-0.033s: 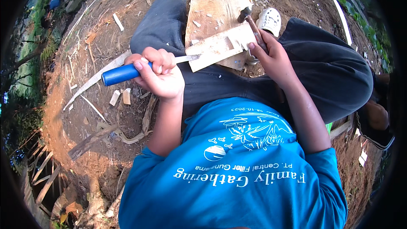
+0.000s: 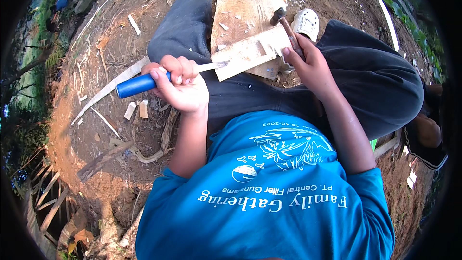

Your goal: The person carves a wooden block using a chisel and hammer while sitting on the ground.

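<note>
My left hand (image 2: 179,83) is wrapped round the blue handle of a chisel (image 2: 136,85). Its metal blade points right, and the tip meets the left end of a short pale board (image 2: 243,57). Shallow notches show toward that board's right end. In my right hand (image 2: 312,63) is a hammer (image 2: 288,30) with a wooden handle and a dark head, held head-up across the board's right end. Whether the right fingers also touch the board I cannot tell. Beneath the board lies a broad wooden slab (image 2: 236,7) scattered with chips, between my legs.
Brown soil surrounds me, strewn with wood strips and offcuts (image 2: 130,110). A weathered stick (image 2: 103,161) lies at the left. My white clogs (image 2: 306,23) flank the slab. Part of another person (image 2: 428,132) shows at the right edge, and green plants grow along the far right.
</note>
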{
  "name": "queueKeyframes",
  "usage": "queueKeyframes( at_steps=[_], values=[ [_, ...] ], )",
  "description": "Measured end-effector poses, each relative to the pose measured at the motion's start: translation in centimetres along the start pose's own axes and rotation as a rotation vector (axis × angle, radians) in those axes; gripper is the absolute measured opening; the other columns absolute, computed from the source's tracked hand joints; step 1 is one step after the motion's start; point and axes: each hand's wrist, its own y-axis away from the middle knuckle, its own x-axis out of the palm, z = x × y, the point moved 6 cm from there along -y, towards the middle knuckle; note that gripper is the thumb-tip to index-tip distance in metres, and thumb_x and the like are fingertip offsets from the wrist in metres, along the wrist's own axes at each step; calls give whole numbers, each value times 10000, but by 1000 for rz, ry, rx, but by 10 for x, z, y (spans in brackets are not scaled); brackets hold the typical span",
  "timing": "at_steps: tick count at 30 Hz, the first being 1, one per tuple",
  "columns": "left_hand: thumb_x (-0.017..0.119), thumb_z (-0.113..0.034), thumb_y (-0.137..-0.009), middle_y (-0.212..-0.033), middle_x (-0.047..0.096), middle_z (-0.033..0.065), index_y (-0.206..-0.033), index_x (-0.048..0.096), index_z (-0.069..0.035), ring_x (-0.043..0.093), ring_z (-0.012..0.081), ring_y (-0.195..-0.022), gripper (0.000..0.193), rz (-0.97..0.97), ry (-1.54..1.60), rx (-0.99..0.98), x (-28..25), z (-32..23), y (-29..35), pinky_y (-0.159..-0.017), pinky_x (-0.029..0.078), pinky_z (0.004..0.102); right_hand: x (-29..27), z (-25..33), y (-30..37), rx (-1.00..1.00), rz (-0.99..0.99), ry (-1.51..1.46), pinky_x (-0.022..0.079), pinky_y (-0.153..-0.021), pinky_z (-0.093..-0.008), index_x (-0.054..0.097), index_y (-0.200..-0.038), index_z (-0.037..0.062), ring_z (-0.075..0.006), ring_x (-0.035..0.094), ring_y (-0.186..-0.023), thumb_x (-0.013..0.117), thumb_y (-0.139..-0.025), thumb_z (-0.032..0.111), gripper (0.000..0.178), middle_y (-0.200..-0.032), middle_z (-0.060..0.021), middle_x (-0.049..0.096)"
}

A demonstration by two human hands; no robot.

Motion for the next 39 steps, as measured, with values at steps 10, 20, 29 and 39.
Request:
queueKeyframes(
  at_steps=[10, 20, 29, 39],
  values=[
    [507, -345, -1090, -703, 448, 18, -840, 540, -103, 415, 172, -708, 349, -283, 599, -398, -41, 45, 23, -734, 401, 347, 1, 5, 3, 52, -11, 15, 478, -811, -282, 584, -1381, -12, -96, 570, -873, 665, -1016, 242, 453, -998, -35, 660],
    [441, -350, -1120, -757, 421, 0, -986, 467, -125, 394, 136, -687, 263, 258, -9, -118, 24, -19, -6, -654, 369, 310, 1, 4, 1, 70, 47, 42, 459, -714, -209, 559, -1427, 5, -36, 569, -837, 639, -1045, 300, 489, -1011, -13, 679],
    [449, -336, -1118, -749, 442, 2, -943, 485, -122, 399, 133, -679, 278, 126, 162, -198, 50, 22, -12, -656, 374, 306, -1, 7, 2, 14, 26, -2, 483, -952, -311, 574, -1405, -16, -145, 624, -1062, 671, -1012, 256, 488, -1158, -103, 694],
    [485, -356, -1110, -821, 531, 25, -1008, 551, -128, 508, 163, -741, 259, 21, 283, -82, 36, -2, -69, -749, 468, 361, -1, 7, 1, 59, 32, -21, 484, -933, -303, 580, -1384, -15, -122, 618, -1021, 668, -1015, 257, 467, -1105, -89, 696]
  ],
)
